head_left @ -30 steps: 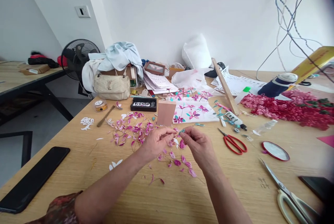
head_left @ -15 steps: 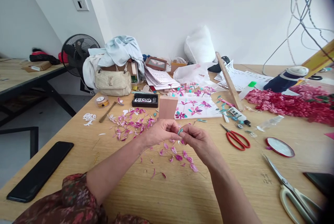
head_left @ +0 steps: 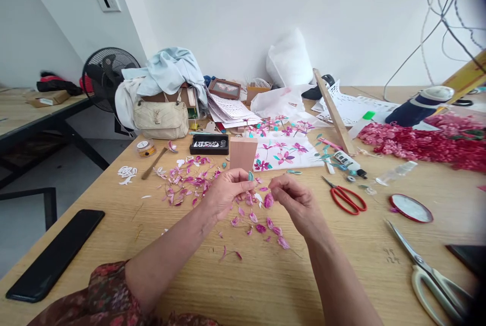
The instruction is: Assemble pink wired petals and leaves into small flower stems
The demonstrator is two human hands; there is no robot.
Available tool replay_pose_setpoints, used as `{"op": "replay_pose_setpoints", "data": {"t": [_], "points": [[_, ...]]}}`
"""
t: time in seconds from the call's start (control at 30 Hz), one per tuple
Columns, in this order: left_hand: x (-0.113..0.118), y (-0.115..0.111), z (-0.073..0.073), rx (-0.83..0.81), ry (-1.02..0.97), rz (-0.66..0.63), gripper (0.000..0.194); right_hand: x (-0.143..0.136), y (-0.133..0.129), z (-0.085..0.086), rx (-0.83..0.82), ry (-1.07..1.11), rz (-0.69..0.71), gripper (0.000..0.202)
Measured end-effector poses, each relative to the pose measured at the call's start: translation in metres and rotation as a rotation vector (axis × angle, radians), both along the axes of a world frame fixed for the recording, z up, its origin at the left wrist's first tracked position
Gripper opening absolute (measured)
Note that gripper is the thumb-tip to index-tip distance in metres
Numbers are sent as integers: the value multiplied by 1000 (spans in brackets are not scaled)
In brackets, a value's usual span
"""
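Note:
Over the middle of the table, my left hand [head_left: 230, 189] pinches a small teal leaf [head_left: 250, 176] between thumb and fingers. A short gap to the right, my right hand [head_left: 294, 197] has its thumb and forefinger pressed together; whatever they hold, perhaps a thin thread, is too fine to make out. Loose pink petals [head_left: 260, 229] on thin stems lie on the table under and in front of both hands. A larger pile of pink and purple petals [head_left: 193, 179] spreads left of my left hand. Behind the hands stands a pinkish-brown block [head_left: 243, 153].
Finished-looking pink flowers with teal leaves lie on white paper [head_left: 281, 164]. To the right are red-handled scissors [head_left: 348, 199], a glue bottle [head_left: 347, 161], a spray bottle [head_left: 397, 173], a red-rimmed round dish [head_left: 411, 208] and large scissors [head_left: 421, 265]. A black phone-like slab [head_left: 55, 255] lies left.
My hands have moved apart: the left shifted slightly left with the teal leaf, the right shifted right. The leaf shows more clearly now. The whole view has moved slightly.

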State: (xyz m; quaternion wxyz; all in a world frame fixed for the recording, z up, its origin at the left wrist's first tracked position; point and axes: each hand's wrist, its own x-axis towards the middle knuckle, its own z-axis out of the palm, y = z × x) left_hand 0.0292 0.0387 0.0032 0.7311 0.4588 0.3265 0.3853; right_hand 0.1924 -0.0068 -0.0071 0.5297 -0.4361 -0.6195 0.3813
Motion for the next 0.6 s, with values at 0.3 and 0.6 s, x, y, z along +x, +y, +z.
{"op": "replay_pose_setpoints", "data": {"t": [0.3,0.6], "points": [[4,1,1,-42,-161,204,22,-7,8,-19,277,-375,-310,23],[6,-1,8,32,-152,348,22,-24,-16,-5,640,-440,-513,26]]}}
